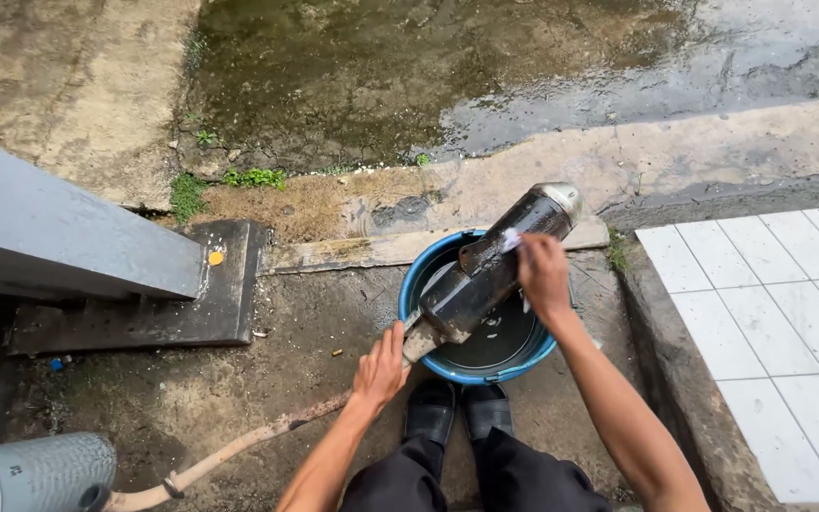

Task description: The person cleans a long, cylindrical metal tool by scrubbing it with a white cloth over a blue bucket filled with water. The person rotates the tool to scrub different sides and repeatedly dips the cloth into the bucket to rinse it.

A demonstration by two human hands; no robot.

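I see my left hand (381, 365) clamped around the narrow pipe end of a black muffler (495, 270), holding it slanted over a blue bucket (409, 294) on the wet concrete. My right hand (542, 275) presses a small white cloth (511, 240) against the muffler's upper side, fingers curled on it. The hands are apart, one at each end. My black shoes (457, 408) stand just beside the bucket.

Black muffler (485, 275) with silver tip, blue basin (416, 284), white cloth (511, 240), black shoes (457, 410), white-tiled floor (779, 313).
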